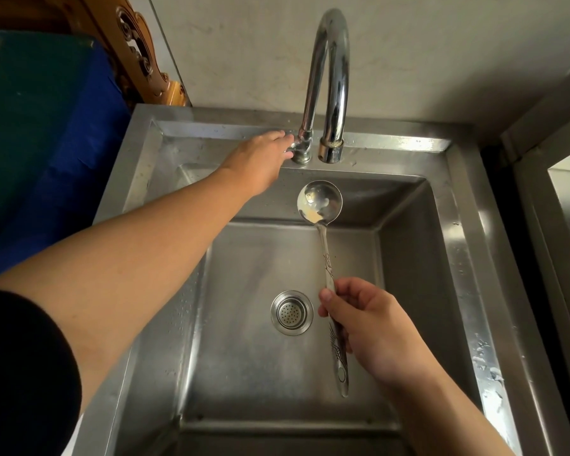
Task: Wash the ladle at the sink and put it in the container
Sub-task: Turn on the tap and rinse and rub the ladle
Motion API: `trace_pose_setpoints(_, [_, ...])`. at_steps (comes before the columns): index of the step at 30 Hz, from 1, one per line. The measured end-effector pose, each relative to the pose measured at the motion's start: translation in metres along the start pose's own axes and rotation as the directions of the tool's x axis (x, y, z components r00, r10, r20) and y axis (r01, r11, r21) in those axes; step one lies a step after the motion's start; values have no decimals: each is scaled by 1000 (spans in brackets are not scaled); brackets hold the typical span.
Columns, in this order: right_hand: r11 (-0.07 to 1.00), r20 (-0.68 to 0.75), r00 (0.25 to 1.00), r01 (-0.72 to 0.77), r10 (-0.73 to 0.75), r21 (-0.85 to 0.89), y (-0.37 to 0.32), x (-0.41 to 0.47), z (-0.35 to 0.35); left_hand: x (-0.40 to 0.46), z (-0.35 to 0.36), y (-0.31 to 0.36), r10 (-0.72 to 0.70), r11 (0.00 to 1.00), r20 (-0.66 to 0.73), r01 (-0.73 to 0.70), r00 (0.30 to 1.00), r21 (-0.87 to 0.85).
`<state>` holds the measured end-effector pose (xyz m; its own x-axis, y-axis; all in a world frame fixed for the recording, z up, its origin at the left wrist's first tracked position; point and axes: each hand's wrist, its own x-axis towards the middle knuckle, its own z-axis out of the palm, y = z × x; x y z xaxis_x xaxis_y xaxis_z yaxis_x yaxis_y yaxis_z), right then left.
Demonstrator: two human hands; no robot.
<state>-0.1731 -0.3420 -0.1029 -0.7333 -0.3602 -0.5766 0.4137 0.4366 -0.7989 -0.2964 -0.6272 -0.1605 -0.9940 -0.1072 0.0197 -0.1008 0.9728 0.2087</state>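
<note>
A steel ladle (320,202) with an engraved handle is held over the steel sink (415,258). Its bowl faces up, just below the spout of the curved chrome tap (331,77). My right hand (372,327) grips the lower half of the handle. My left hand (260,159) reaches to the back rim, its fingers closed on the tap's valve handle (295,148) at the base. No water is running from the spout. No container is in view.
A round drain strainer (292,312) sits in the middle of the basin floor. Water drops lie on the sink's right rim. A blue and green cloth-covered surface (40,143) and carved wood stand to the left. A second steel edge lies at far right.
</note>
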Motion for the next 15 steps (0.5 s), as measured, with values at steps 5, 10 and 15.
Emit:
trace_pose_setpoints(5, [1000,4,1000,-6,6,3,-1,0,-1,2,-2,0,-2,1000,4,2,1000,-27])
trace_pose_setpoints(10, [1000,-2,1000,4,-4,3,-2,0,-2,2,-5,1,22,1000,-7,-22,1000,-10])
trace_pose_setpoints(15, [1000,1,1000,10,-10,16,-5,1,-2,1,-12,3,24,1000,9,-24,1000,6])
